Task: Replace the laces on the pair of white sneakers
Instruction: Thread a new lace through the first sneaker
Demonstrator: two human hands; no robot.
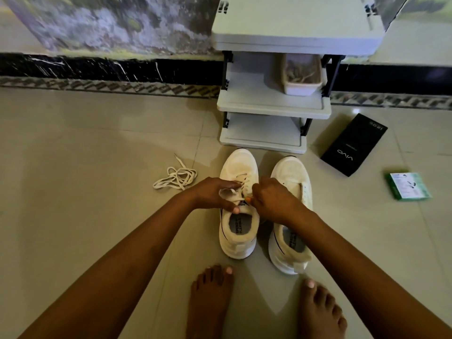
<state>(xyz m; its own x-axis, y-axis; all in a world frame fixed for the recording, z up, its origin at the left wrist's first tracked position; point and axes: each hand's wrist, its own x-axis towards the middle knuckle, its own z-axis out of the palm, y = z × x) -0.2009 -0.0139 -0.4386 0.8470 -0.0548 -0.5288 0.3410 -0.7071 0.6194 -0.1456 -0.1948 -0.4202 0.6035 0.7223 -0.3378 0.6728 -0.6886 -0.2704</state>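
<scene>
Two white sneakers stand side by side on the tiled floor, toes pointing away from me. On the left sneaker (238, 167) a white lace (241, 184) runs through the eyelets. My left hand (215, 194) holds the lace at the sneaker's left side, thumb on the tongue. My right hand (271, 196) pinches the lace over the eyelets from the right. The right sneaker (291, 177) shows no lace and is partly covered by my right forearm. A loose white lace (177, 178) lies in a tangle on the floor to the left.
A grey plastic shelf rack (271, 106) stands just beyond the sneakers' toes, with a small tub (302, 88) of laces on its middle shelf. A black phone box (353, 145) and a green box (407, 185) lie at the right. My bare feet (212, 297) are below.
</scene>
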